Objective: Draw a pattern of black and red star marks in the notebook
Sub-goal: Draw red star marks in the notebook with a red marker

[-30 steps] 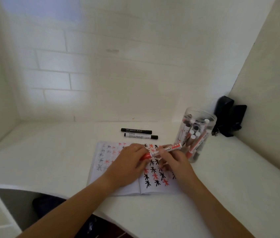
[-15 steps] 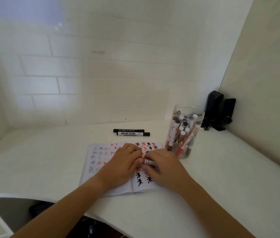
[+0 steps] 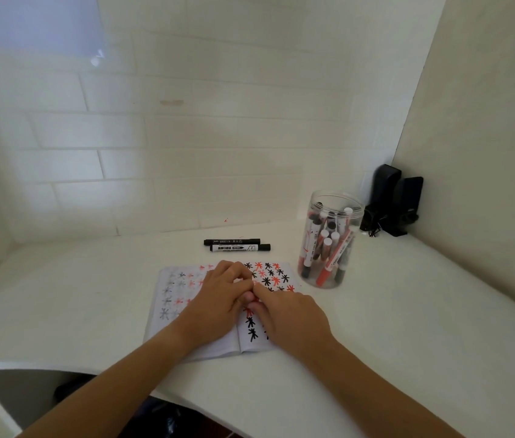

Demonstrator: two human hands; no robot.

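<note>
An open notebook [image 3: 167, 311] lies flat on the white desk, its pages covered with rows of black and red star marks [image 3: 270, 275]. My left hand [image 3: 218, 298] and my right hand [image 3: 291, 314] meet over the middle of the notebook, fingertips together and fingers curled. The red marker they held a moment ago is almost wholly hidden between them. My right hand covers the lower part of the right page.
Two capped black markers [image 3: 237, 245] lie side by side just behind the notebook. A clear plastic jar [image 3: 329, 241] of several markers stands at the notebook's right. A black device [image 3: 395, 200] sits in the back right corner. White walls close in behind and to the right.
The red marker, held up between both hands a second ago, has come down onto the notebook and slipped out of sight under my hands. The camera has tilted and shifted slightly.
</note>
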